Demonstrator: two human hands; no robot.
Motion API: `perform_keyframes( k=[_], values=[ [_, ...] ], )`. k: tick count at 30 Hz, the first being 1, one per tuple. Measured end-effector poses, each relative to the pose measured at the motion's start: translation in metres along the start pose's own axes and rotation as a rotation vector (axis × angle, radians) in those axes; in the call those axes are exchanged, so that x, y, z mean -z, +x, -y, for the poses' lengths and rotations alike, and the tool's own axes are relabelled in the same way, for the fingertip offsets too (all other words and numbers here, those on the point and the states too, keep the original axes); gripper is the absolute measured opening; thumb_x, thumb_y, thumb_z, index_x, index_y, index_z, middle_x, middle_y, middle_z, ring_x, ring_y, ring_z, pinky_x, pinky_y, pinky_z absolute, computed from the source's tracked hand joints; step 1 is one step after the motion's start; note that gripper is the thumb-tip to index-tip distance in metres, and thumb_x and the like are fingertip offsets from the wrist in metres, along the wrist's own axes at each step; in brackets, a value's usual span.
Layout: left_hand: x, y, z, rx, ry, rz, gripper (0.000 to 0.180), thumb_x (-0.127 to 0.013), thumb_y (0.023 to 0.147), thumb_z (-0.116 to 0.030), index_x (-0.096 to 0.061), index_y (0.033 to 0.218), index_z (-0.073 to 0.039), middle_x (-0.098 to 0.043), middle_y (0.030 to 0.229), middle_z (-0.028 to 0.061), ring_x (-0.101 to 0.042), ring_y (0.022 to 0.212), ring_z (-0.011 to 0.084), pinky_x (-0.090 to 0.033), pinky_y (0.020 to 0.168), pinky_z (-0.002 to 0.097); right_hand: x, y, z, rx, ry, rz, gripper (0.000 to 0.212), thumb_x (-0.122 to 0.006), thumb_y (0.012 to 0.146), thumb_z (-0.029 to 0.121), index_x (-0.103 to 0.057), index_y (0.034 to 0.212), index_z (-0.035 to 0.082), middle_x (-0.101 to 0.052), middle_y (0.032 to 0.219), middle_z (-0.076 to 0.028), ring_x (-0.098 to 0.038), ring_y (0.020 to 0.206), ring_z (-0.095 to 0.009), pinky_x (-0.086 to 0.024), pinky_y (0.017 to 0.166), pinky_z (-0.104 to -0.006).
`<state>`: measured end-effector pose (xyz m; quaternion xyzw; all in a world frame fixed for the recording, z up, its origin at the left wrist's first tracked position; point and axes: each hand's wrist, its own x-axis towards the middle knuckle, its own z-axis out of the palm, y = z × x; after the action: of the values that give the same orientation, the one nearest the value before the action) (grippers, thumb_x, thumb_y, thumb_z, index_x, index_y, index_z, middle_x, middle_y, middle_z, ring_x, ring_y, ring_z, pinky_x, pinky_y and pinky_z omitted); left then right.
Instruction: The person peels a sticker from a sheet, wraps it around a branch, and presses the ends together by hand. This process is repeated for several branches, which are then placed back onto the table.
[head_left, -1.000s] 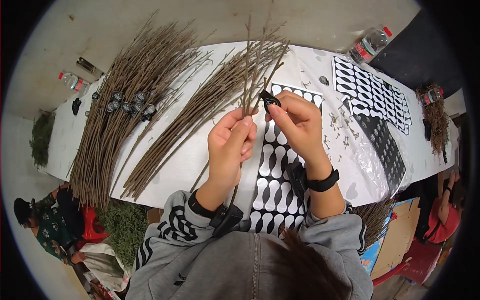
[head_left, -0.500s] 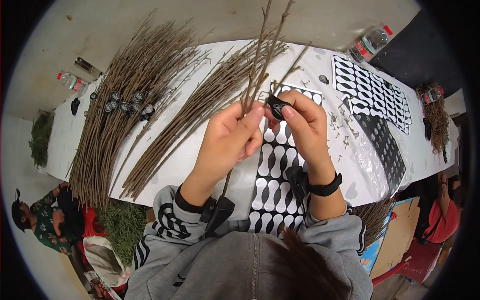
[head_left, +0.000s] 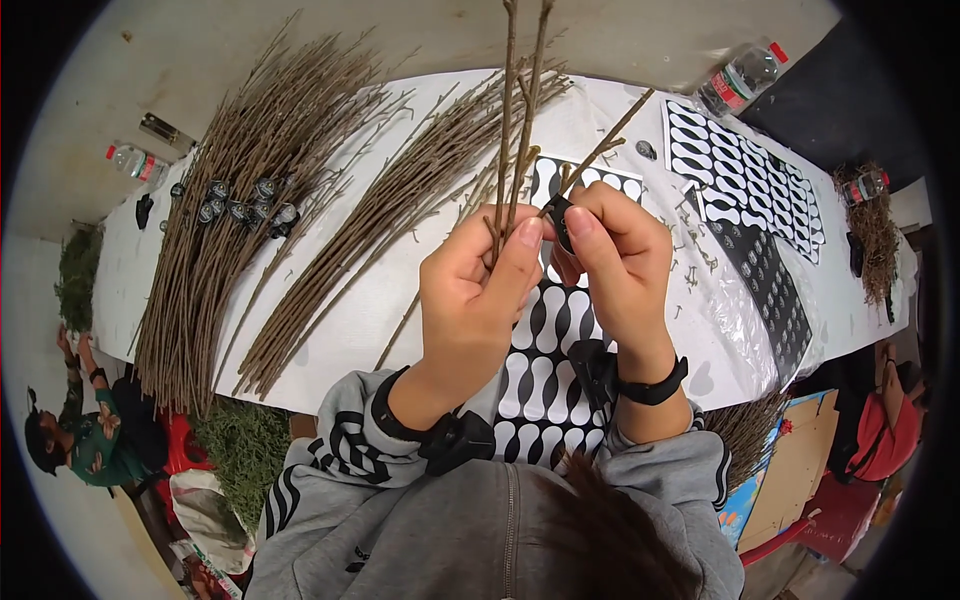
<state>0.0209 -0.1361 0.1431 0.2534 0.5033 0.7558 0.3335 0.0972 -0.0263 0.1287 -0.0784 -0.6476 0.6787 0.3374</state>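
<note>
My left hand (head_left: 475,290) is closed around a few thin brown twigs (head_left: 528,110) that stand upright above the table. In a pinch, my right hand (head_left: 622,262) holds a small black label (head_left: 562,224), folded against a twig that slants up to the right. My fingertips nearly meet at the label, and they hide how far it wraps round. Under my hands lies a sheet of white bone-shaped stickers (head_left: 534,378) on black. To the left rest a loose twig bundle (head_left: 335,265) and a larger bundle (head_left: 190,320) with several round black tags (head_left: 238,212).
At the right are another sticker sheet (head_left: 740,165), a dark printed strip (head_left: 768,285), clear plastic film (head_left: 728,318) and scattered twig bits (head_left: 692,245). A water bottle (head_left: 742,80) stands at the back right. Two other people (head_left: 105,440) sit at the table's ends.
The twigs have shifted slightly left, and the slanted one reaches farther up right. The black label has turned edge-on between my fingers. At the left, the other person's arms now reach toward greenery.
</note>
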Motion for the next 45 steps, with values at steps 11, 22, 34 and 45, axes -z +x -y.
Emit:
perform_keyframes(
  k=[11, 22, 34, 45],
  values=[
    [-0.001, -0.003, 0.001, 0.05, -0.137, 0.024, 0.016, -0.051, 0.097, -0.013, -0.056, 0.097, 0.002, -0.043, 0.063, -0.0051, -0.032, 0.05, -0.0001, -0.024, 0.043, 0.0175, 0.005, -0.001, 0.003, -0.05, 0.056, 0.064, 0.021, -0.052, 0.094, 0.011, -0.052, 0.075, 0.001, -0.044, 0.063, 0.005, -0.036, 0.055, -0.002, -0.029, 0.048, -0.0198],
    [-0.003, -0.005, 0.002, 0.007, -0.083, 0.012, 0.018, -0.051, 0.096, -0.014, -0.056, 0.098, 0.003, -0.057, 0.07, 0.0013, -0.038, 0.053, -0.0006, -0.028, 0.046, 0.0152, 0.005, 0.001, 0.003, -0.072, 0.239, 0.093, 0.025, -0.05, 0.095, 0.017, -0.05, 0.078, -0.001, -0.043, 0.063, -0.001, -0.038, 0.048, -0.007, -0.034, 0.043, -0.0222],
    [-0.007, -0.006, 0.003, -0.027, 0.038, -0.013, 0.014, -0.051, 0.096, -0.01, -0.055, 0.1, 0.003, -0.049, 0.069, -0.0019, -0.042, 0.059, 0.0025, -0.031, 0.052, 0.0173, 0.003, 0.004, 0.0, -0.016, 0.198, -0.043, 0.017, -0.055, 0.093, 0.011, -0.056, 0.081, -0.001, -0.055, 0.069, -0.001, -0.048, 0.054, -0.005, -0.038, 0.047, -0.0186],
    [0.005, 0.004, 0.006, 0.03, 0.038, 0.061, 0.02, -0.051, 0.096, -0.008, -0.053, 0.11, 0.007, -0.06, 0.085, 0.0043, -0.055, 0.076, 0.0059, -0.045, 0.066, 0.0194, 0.005, 0.006, 0.003, -0.131, 0.126, -0.139, 0.01, -0.058, 0.089, 0.004, -0.062, 0.09, -0.005, -0.06, 0.08, -0.006, -0.052, 0.057, -0.008, -0.041, 0.045, -0.0207]
  ],
)
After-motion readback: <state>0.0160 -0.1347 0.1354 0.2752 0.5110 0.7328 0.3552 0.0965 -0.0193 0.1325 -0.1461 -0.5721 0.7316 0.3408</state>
